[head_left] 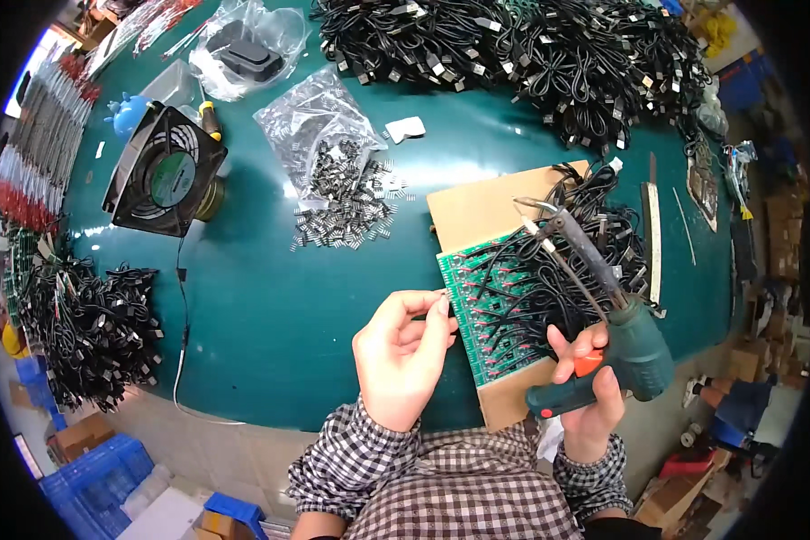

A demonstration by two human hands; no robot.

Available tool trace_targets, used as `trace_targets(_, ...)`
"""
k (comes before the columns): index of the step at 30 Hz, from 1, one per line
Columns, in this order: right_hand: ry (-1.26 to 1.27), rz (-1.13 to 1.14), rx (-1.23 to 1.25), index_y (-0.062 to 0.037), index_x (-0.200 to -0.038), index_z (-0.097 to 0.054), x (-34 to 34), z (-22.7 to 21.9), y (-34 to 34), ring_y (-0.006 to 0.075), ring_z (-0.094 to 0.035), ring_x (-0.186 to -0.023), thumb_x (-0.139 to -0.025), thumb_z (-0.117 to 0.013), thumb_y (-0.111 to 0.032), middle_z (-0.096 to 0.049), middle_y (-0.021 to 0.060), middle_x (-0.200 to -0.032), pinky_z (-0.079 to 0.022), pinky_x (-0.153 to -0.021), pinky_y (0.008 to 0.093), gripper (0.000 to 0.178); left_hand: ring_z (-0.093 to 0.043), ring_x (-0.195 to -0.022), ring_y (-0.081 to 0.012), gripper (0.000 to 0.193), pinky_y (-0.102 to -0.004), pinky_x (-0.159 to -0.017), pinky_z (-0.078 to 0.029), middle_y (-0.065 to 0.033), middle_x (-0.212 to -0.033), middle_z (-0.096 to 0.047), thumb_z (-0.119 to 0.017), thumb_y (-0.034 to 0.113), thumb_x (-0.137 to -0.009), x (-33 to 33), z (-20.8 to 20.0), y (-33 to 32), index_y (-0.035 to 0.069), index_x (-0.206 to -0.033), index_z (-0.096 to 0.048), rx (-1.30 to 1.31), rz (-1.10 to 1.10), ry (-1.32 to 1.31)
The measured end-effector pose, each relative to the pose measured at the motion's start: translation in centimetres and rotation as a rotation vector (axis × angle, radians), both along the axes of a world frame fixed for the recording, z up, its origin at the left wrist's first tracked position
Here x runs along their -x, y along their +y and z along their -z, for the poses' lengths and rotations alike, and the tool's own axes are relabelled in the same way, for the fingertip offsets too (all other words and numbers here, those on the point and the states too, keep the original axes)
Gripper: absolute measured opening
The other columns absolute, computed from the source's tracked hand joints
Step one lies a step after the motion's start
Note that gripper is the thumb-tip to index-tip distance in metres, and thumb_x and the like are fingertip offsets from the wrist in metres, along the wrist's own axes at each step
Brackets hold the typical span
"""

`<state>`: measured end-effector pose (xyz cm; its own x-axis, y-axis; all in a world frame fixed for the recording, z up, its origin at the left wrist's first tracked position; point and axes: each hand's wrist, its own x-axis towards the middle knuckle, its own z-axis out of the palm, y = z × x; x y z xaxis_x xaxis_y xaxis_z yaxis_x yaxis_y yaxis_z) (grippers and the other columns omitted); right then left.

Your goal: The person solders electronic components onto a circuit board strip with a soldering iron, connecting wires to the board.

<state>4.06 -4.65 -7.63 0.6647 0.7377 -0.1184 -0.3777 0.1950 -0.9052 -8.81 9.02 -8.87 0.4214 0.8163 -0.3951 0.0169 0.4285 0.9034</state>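
My right hand (589,416) is wrapped round the handle of a dark green soldering gun (641,346) with an orange trigger. The gun's metal tip points up and left, above the black cables. My left hand (394,360) is closed in a pinch at the left edge of a green circuit board panel (470,317); whatever lies between thumb and forefinger is too small to make out. Rows of black cables (549,297) run rightward from the panel, which rests on a brown cardboard sheet (477,209).
Loose small black pin connectors (346,216) spill from a clear bag (310,112). A black fan (166,175) stands to the left, near a screwdriver (210,120). Piles of black USB cables (558,54) cover the far edge, with more cables (94,333) at left.
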Motion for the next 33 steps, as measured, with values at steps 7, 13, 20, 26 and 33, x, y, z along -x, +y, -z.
trace_targets(7,0.057,-0.052,0.082,-0.0012,-0.105,-0.036,-0.9,-3.3,-2.8,0.0255,-0.062,-0.079,-0.087,-0.048,-0.038,-0.049,0.0103,-0.092,-0.057,-0.065,0.0431,0.043,-0.061,-0.070,-0.0114,0.012,-0.0211,-0.061,-0.050,-0.0069,-0.083,-0.061,-0.057,0.007,-0.084,1.3,0.6,1.6,-0.003,-0.090,-0.056,-0.007,0.062,-0.009)
trace_targets(13,0.207,-0.078,0.157,-0.0007,-0.108,-0.038,-1.0,-1.7,-3.5,0.0277,-0.062,-0.078,-0.087,-0.046,-0.040,-0.054,0.0112,-0.087,-0.056,-0.066,0.0462,0.045,-0.058,-0.064,-0.0096,0.011,-0.0202,-0.058,-0.049,-0.0061,-0.078,-0.059,-0.057,0.008,-0.084,0.6,0.9,2.6,-0.002,-0.089,-0.056,0.018,0.045,-0.003)
trace_targets(20,0.061,-0.045,0.119,-0.0015,-0.108,-0.038,-0.3,-1.8,-2.0,0.0207,-0.059,-0.072,-0.088,-0.045,-0.041,-0.052,0.0084,-0.081,-0.052,-0.073,0.0456,0.045,-0.058,-0.072,-0.0122,0.008,-0.0219,-0.061,-0.049,-0.0084,-0.082,-0.059,-0.058,0.004,-0.082,0.2,1.3,2.2,-0.001,-0.088,-0.056,-0.246,0.039,0.007)
trace_targets(26,0.015,-0.039,-0.104,0.0000,-0.108,-0.042,-2.3,-1.8,1.0,0.0203,-0.058,-0.072,-0.085,-0.048,-0.045,-0.054,0.0083,-0.084,-0.040,-0.092,0.0477,0.050,-0.052,-0.108,-0.0333,0.012,-0.0502,-0.091,-0.037,-0.0162,-0.110,-0.057,-0.061,0.001,-0.073,-0.9,1.0,1.3,0.004,-0.083,-0.055,-1.070,0.280,0.346)
trace_targets(33,0.017,-0.062,-0.021,-0.0010,-0.107,-0.043,-2.4,-1.0,0.5,0.0206,-0.058,-0.075,-0.085,-0.049,-0.045,-0.053,0.0081,-0.085,-0.041,-0.092,0.0474,0.049,-0.048,-0.114,-0.0330,0.008,-0.0490,-0.096,-0.032,-0.0167,-0.106,-0.060,-0.058,0.001,-0.075,-0.5,1.2,2.1,0.002,-0.083,-0.056,-0.864,0.273,0.238)
